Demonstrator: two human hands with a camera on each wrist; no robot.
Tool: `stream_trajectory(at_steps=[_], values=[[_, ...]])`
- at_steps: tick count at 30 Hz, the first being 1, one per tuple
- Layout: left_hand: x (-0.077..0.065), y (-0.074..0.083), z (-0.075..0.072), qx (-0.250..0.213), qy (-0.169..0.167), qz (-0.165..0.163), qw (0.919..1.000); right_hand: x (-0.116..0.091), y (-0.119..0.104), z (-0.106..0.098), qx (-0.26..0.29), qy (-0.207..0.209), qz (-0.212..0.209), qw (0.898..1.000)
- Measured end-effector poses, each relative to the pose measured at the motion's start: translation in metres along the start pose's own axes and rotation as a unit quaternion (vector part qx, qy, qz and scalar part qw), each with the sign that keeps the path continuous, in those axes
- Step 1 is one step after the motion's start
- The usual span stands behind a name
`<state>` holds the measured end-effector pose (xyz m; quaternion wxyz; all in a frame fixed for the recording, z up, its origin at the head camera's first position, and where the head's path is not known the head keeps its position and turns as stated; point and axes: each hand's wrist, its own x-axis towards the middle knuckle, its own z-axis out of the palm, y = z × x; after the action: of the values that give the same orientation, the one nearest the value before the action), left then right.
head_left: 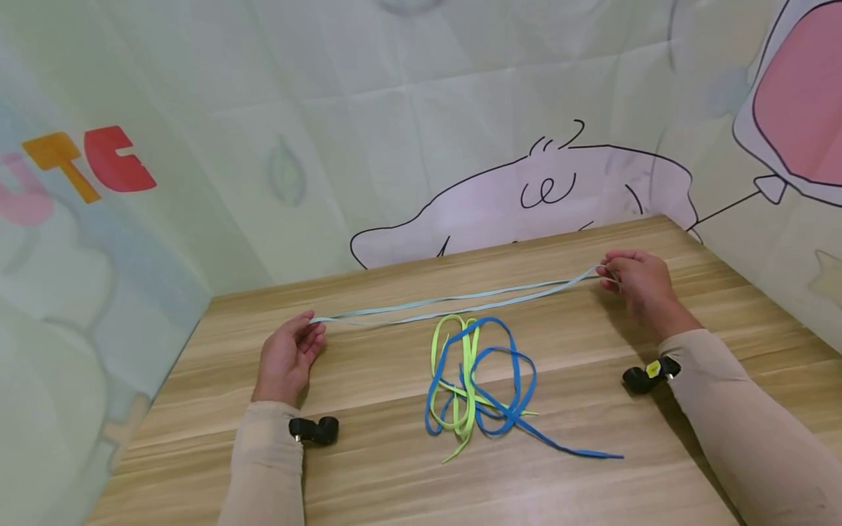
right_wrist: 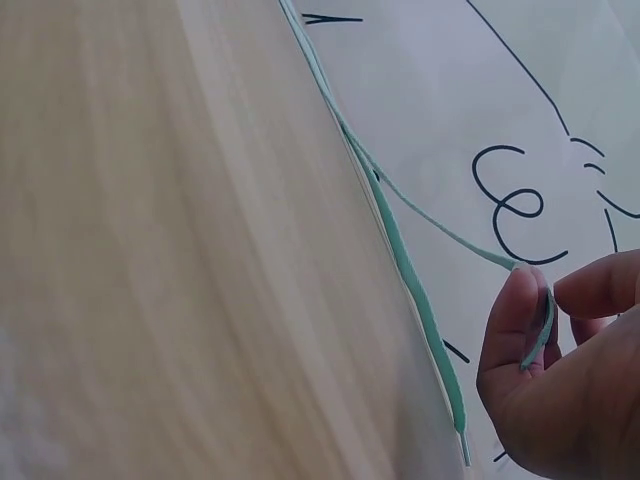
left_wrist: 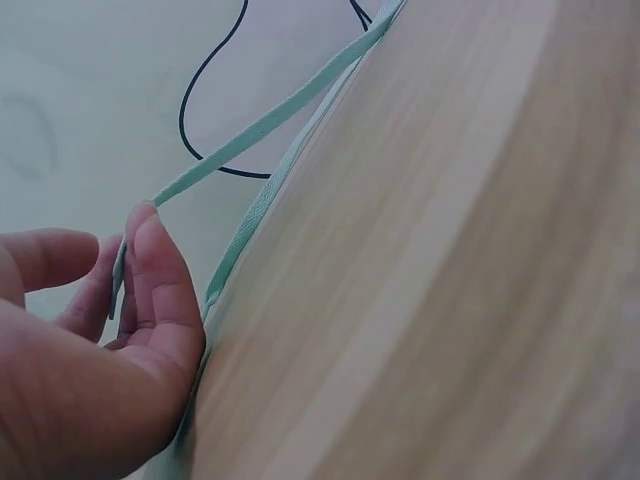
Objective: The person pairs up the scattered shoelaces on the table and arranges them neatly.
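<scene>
A pale mint shoelace (head_left: 520,299) runs across the table as two strands between the hands. My left hand (head_left: 286,358) pinches it at the left; in the left wrist view a short piece of lace (left_wrist: 265,125) passes between thumb and fingers, with a second strand beside the hand. At the far right my right hand (head_left: 641,281) pinches the other side. In the right wrist view one tipped lace end (right_wrist: 420,300) hangs outside the right hand's (right_wrist: 570,380) grip. Nearer the viewer lie a tangled yellow-green shoelace (head_left: 468,358) and a blue shoelace (head_left: 592,454), overlapping.
The wood-grain table (head_left: 368,467) meets a printed cloth backdrop (head_left: 316,117) at its back and sides. A small black camera (head_left: 319,431) is strapped to the left sleeve, another black camera (head_left: 641,378) to the right one.
</scene>
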<state>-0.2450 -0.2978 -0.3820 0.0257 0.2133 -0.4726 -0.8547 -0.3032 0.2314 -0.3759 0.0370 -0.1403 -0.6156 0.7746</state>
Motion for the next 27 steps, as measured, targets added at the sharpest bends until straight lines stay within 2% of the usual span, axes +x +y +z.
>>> stream_trajectory(at_steps=[12, 27], values=[[-0.0005, 0.0002, -0.0016, -0.032, -0.015, -0.005, 0.9994, -0.0006, -0.0016, -0.0020, 0.005, 0.016, 0.009, 1.000], [-0.0005, 0.0007, -0.0008, -0.028, 0.002, -0.004, 0.9996, 0.0009, 0.0003, -0.0078, -0.056, 0.041, 0.014, 0.997]])
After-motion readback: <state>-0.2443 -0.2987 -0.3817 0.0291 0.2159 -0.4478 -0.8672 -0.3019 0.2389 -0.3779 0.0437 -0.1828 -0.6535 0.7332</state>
